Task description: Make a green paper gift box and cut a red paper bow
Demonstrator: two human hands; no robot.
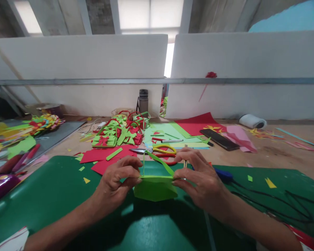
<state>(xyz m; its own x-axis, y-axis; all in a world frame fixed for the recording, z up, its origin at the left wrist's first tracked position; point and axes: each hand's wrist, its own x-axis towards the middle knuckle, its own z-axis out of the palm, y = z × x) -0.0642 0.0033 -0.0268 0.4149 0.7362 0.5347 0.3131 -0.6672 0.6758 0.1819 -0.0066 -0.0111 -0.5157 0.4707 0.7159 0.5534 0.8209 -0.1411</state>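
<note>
Taking the green paper piece as the clock's centre, the green mat (54, 195) spreads under both arms; its far edge crosses beyond the hands, and its bare surface gives room toward 6, 7 and 9 o'clock. The left hand (121, 174) comes in from 8 o'clock, the right hand (196, 170) from 4; each pinches one upper end of the piece between thumb and fingers. A pile of green and red paper items (120, 132) lies at 11.

The green paper piece (155, 190) is held above the mat, long axis running 9 to 3, straight fold along the top, its broad face hanging toward 6. A narrow green strip (161, 163) slants from its right end toward 11.

Red paper (107, 160) overlaps the mat's far edge at 10. A dark phone (219, 139) lies at 2, scissors (163, 150) at 12, blades toward 9. A blue handle (223, 175) sits just beside the right hand at 3.
</note>
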